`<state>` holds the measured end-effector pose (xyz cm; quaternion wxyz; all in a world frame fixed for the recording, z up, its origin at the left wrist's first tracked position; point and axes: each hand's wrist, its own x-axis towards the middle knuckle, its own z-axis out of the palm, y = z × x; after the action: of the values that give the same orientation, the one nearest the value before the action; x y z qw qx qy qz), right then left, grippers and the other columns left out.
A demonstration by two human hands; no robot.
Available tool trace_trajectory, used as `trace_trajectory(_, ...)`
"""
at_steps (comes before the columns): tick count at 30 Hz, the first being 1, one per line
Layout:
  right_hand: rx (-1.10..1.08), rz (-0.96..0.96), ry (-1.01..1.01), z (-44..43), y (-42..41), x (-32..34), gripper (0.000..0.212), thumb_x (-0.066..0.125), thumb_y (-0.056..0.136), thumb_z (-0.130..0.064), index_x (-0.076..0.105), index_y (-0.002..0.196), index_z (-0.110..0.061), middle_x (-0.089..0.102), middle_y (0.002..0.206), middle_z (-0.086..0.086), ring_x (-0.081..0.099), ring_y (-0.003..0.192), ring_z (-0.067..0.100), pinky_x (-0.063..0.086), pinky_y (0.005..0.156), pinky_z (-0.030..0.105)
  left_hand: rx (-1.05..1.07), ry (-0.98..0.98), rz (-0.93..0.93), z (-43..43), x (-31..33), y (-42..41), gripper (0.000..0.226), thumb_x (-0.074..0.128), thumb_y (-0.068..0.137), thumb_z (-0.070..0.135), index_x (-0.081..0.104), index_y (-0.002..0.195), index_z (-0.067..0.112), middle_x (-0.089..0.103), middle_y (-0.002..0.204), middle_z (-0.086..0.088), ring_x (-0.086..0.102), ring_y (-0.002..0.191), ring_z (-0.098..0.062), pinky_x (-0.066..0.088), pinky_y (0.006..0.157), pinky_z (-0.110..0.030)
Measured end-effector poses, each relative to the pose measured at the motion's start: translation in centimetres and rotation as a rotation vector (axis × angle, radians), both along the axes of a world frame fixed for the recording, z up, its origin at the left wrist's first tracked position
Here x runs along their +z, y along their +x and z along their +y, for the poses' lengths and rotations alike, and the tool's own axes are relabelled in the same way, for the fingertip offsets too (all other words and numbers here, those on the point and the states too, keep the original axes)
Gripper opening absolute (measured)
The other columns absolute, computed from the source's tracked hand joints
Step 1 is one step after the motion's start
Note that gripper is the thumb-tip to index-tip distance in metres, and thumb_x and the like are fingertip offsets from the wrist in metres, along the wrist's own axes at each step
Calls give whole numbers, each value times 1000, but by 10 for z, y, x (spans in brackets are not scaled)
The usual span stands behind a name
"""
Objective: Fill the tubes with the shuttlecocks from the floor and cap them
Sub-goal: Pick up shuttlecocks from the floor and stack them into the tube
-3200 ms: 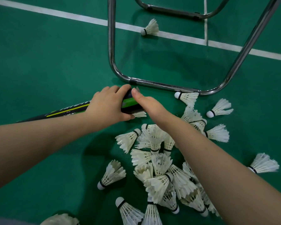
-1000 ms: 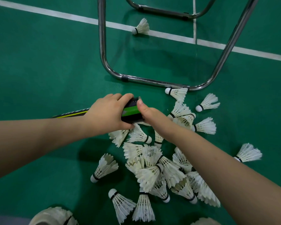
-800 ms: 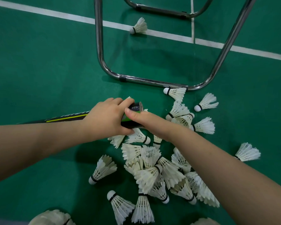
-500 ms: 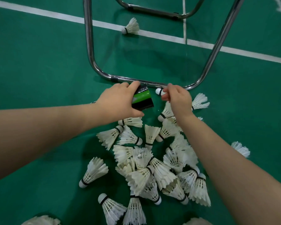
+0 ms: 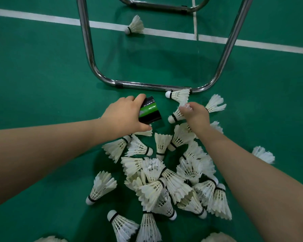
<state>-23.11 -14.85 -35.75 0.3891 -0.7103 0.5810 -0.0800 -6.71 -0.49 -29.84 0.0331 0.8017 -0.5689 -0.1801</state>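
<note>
On the green court floor, just in front of a chrome tubular frame [image 5: 157, 86], a loose pile of white feather shuttlecocks [image 5: 166, 173] lies scattered, with cork heads pointing every way and thin black bands at the base of the feathers.

The left hand [image 5: 124, 116] is wrapped around a glossy black cardboard tube with a bright green band [image 5: 150, 111], thumb underneath and fingers over the top. Only the tube's short end shows past the hand; the rest is hidden behind hand and forearm. That end is tilted toward the pile, raised above the nearest feathers.

The right hand [image 5: 197, 117] is curled, fingertips closed on the feather skirt of 1 white shuttlecock [image 5: 175, 116], whose rounded white cork points left toward the tube's end, near it but not touching.

1 more white shuttlecock [image 5: 178, 95] lies against the frame's bottom bar, cork to the left. Another feather shuttlecock [image 5: 135, 25] sits alone on the white painted line [image 5: 42, 18] farther away, well apart from the pile.
</note>
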Motion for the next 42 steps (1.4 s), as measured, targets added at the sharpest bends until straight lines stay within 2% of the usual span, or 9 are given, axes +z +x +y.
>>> trace_trajectory(5, 77, -449, 83, 26, 6, 46, 22, 50, 95, -24, 62, 79, -14, 57, 74, -3, 48, 68, 11, 39, 65, 26, 10, -12, 32, 8, 1, 2, 81, 66, 63, 64, 34, 126, 23, 55, 103, -2, 51, 92, -23, 51, 77, -40)
trace_trajectory(12, 358, -368, 94, 60, 24, 79, 37, 43, 97, -32, 59, 66, -21, 56, 64, -10, 49, 59, 0, 39, 63, 25, 0, -55, 51, 19, 5, 4, 82, 67, 61, 63, 35, 126, 24, 56, 106, -1, 52, 93, -21, 51, 77, -40)
trace_trajectory(18, 547, -352, 443, 71, 36, 76, 47, 31, 92, -59, 65, 79, -31, 71, 99, -14, 61, 96, -5, 39, 90, 7, -5, -111, 61, 29, 11, 5, 80, 64, 60, 63, 36, 125, 26, 57, 105, 2, 53, 92, -19, 50, 74, -36)
trace_trajectory(20, 587, -360, 608, 72, 43, 71, 46, 42, 82, -68, 60, 98, -29, 57, 131, 4, 53, 119, 9, 32, 110, 27, -18, -121, 53, 33, 12, 6, 78, 67, 61, 61, 37, 125, 26, 57, 102, 2, 52, 91, -19, 49, 74, -36)
trace_trajectory(25, 696, -352, 728, 77, 59, 64, 52, 46, 77, -57, 54, 113, -19, 50, 128, 12, 51, 114, 17, 34, 107, 30, -40, -120, 52, 40, 8, 12, 78, 71, 62, 57, 40, 126, 24, 58, 98, 1, 51, 90, -20, 49, 75, -41)
trace_trajectory(32, 9, -534, 327, 38, 66, 59, 39, 42, 97, -35, 62, 72, -14, 65, 74, 1, 61, 71, 13, 47, 70, 21, 29, -91, 7, 31, 8, 29, 82, 68, 63, 62, 34, 128, 24, 56, 110, -2, 51, 99, -24, 48, 82, -40)
trace_trajectory(35, -244, -301, 72, 1, 53, 29, 30, 45, 94, -28, 65, 76, -15, 55, 66, -3, 48, 62, 11, 40, 65, 28, 58, -88, 1, 31, 5, 36, 80, 68, 65, 60, 35, 128, 24, 56, 112, -3, 50, 101, -26, 47, 83, -41)
trace_trajectory(40, -137, 109, -48, -33, 35, -13, 36, 37, 92, -33, 66, 108, -17, 61, 107, 13, 51, 101, 33, 40, 76, 34, 110, -122, 14, 27, 6, 46, 81, 69, 65, 60, 36, 129, 23, 57, 111, -5, 51, 102, -28, 49, 82, -42)
trace_trajectory(42, -144, 59, -41, -33, 34, -17, 35, 36, 93, -28, 66, 108, -17, 60, 99, 9, 53, 91, 28, 39, 69, 31, 120, -132, 10, 26, 6, 49, 83, 70, 65, 59, 35, 131, 23, 57, 111, -6, 52, 101, -28, 49, 82, -42)
